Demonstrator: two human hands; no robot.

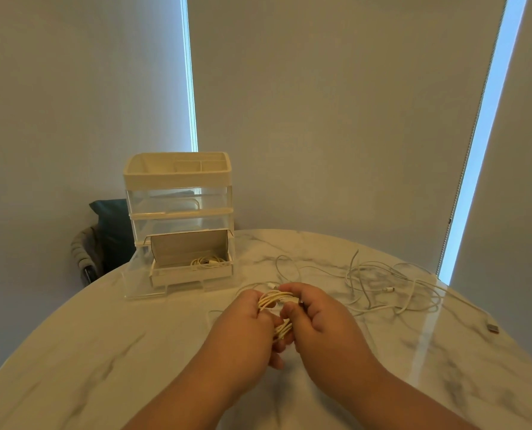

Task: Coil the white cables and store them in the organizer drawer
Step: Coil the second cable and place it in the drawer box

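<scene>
A coiled white cable (276, 300) is held between both hands above the marble table (103, 352). My left hand (246, 324) grips one side of the coil and my right hand (314, 315) pinches the other side near its plug. A loose tangle of white cables (391, 287) lies on the table to the right. The clear organizer (179, 225) stands at the back left with its bottom drawer (190, 274) pulled open; another coiled cable (207, 262) lies inside it, in front of a cardboard insert.
A USB plug (492, 328) at the end of one loose cable lies near the table's right edge. A chair with a dark cushion (112, 231) stands behind the organizer. Window blinds close off the background.
</scene>
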